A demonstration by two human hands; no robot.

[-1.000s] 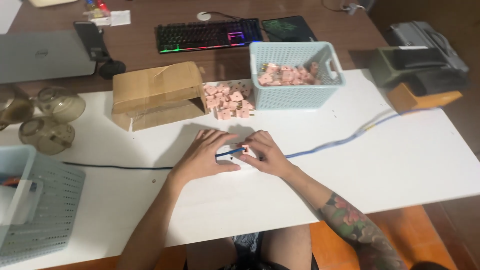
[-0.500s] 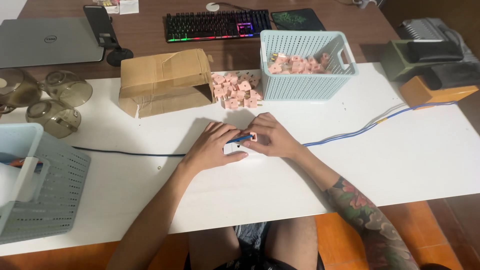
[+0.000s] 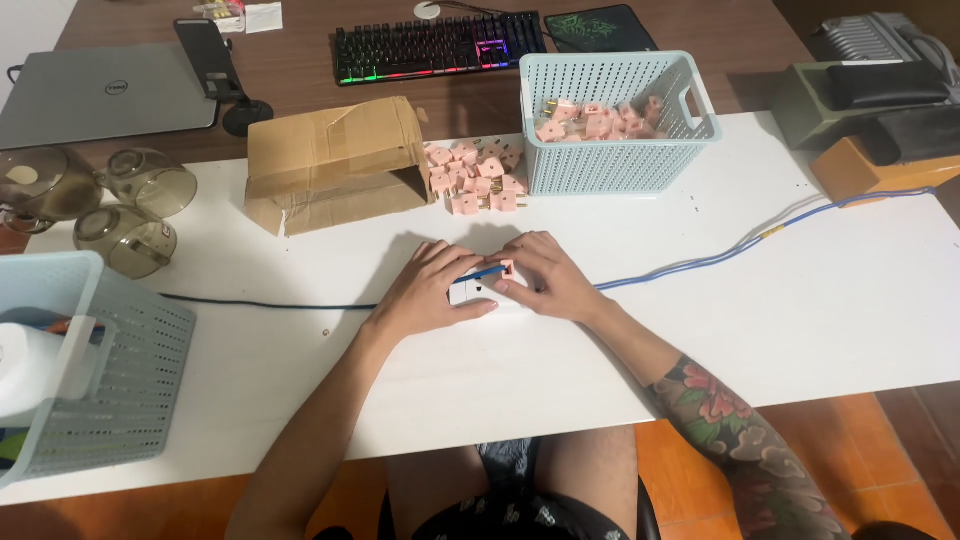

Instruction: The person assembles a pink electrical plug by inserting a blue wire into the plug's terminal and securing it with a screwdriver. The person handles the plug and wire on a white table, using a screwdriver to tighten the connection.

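White block (image 3: 472, 291) between both hands

torn brown cardboard box (image 3: 335, 160) beside closed laptop (image 3: 105, 95)

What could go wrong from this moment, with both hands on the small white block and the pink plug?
1. The left hand and right hand cover most of the white block, so the pink plug might go in crooked unseen.
2. A forearm might snag the blue cable lying across the table.
3. The loose pink plugs beside the cardboard box might scatter if bumped.
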